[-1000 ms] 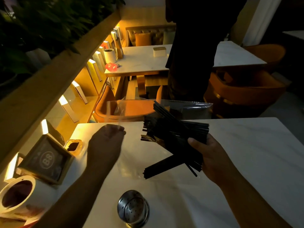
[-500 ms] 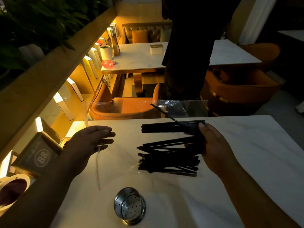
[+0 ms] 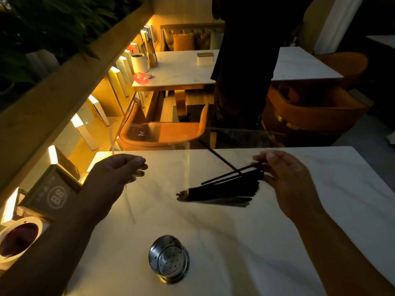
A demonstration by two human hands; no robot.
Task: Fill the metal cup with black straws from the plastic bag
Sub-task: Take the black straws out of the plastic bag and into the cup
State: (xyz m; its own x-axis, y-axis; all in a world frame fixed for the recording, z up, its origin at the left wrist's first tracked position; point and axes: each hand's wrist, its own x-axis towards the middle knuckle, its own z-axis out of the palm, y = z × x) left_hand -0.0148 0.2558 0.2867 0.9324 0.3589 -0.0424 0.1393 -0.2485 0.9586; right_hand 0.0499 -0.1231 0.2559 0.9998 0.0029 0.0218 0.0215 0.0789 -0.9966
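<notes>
A bundle of black straws [image 3: 224, 191] lies fanned on the white marble table [image 3: 235, 231], with two or three loose straws sticking up toward the far edge. My right hand [image 3: 286, 178] pinches the right ends of the straws. My left hand [image 3: 119, 174] is closed on an edge of the clear plastic bag [image 3: 111, 137], which rises above the hand and is hard to see. The metal cup [image 3: 168, 258] stands upright near the front edge with a perforated bottom and nothing inside, well apart from both hands.
A dark sign marked 88 [image 3: 53, 195] and a white round container [image 3: 17, 238] sit at the table's left edge. An orange chair [image 3: 162, 133] stands beyond the far edge. A person in dark clothes [image 3: 245, 60] stands by another table behind.
The straws went from being held up in my right hand to lying on the table, pulled into a tighter fan. My left hand drew left and lifted the bag's edge.
</notes>
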